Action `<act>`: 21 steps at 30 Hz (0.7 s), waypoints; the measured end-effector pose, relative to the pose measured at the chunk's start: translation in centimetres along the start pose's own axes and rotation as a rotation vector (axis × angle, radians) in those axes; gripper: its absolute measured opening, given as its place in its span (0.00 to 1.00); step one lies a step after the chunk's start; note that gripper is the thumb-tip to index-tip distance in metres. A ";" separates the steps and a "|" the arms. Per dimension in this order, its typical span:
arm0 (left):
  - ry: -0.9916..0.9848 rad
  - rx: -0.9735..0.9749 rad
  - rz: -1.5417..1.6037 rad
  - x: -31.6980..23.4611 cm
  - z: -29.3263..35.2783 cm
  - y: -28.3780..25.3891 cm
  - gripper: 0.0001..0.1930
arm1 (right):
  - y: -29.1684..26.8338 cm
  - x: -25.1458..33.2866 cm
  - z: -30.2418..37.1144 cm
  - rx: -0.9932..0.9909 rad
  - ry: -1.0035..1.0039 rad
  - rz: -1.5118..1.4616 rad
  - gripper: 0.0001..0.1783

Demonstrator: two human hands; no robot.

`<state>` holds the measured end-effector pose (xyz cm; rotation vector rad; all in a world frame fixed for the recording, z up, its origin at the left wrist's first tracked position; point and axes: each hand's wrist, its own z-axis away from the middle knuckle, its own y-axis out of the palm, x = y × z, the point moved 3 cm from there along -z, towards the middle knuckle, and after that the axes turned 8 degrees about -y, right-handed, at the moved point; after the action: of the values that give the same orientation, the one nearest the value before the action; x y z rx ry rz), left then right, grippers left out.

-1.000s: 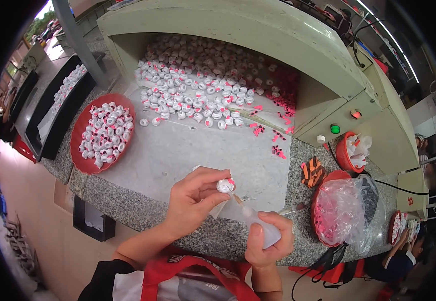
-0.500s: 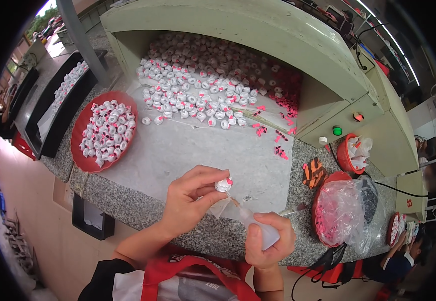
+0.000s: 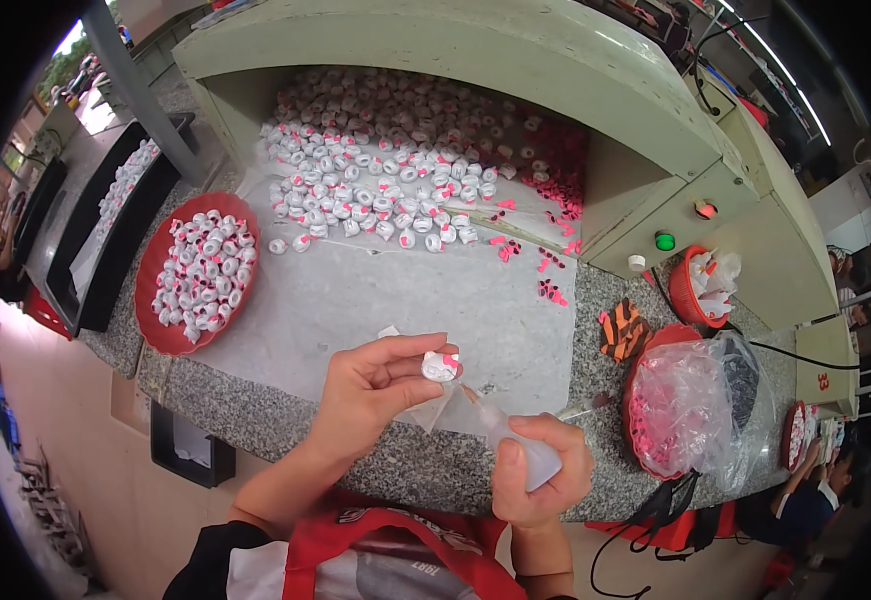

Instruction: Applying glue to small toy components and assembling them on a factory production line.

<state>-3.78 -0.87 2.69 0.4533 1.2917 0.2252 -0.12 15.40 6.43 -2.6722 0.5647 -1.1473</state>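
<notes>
It was a workshop, with heaps of little white parts (image 3: 365,190) on a speckled bench (image 3: 275,420), a big pale-green box (image 3: 455,45), and another person (image 3: 810,505) farther along.

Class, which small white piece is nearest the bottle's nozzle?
The white piece pinched in the left hand; all other white pieces lie farther off, some in the large red bowl.

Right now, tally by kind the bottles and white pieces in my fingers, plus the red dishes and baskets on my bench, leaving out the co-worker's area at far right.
Squeeze bottle, in the right hand: 1
Small white piece with pink bow, in the left hand: 1
Red scalloped dishes, left dish and right dish: 2
Small red basket: 1
Total: 5
</notes>
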 end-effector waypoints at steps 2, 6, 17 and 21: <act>-0.006 -0.004 -0.002 0.0 0.0 -0.3 0.21 | 0.0 0.1 -0.2 0.003 0.010 0.044 0.10; -0.002 -0.007 -0.003 -0.2 -0.1 -0.8 0.21 | 0.2 0.4 -0.8 0.057 -0.151 0.068 0.12; -0.025 -0.019 -0.038 0.8 -1.0 -0.7 0.21 | -0.8 -3.8 0.6 -0.126 0.851 -0.381 0.08; -0.086 0.013 -0.072 2.4 -1.5 -0.4 0.20 | -1.1 -16.7 0.6 -0.145 0.740 -0.287 0.13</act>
<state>-4.59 0.07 0.16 0.4223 1.2234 0.1355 -9.87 23.25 -4.68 -2.4247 0.3659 -2.2811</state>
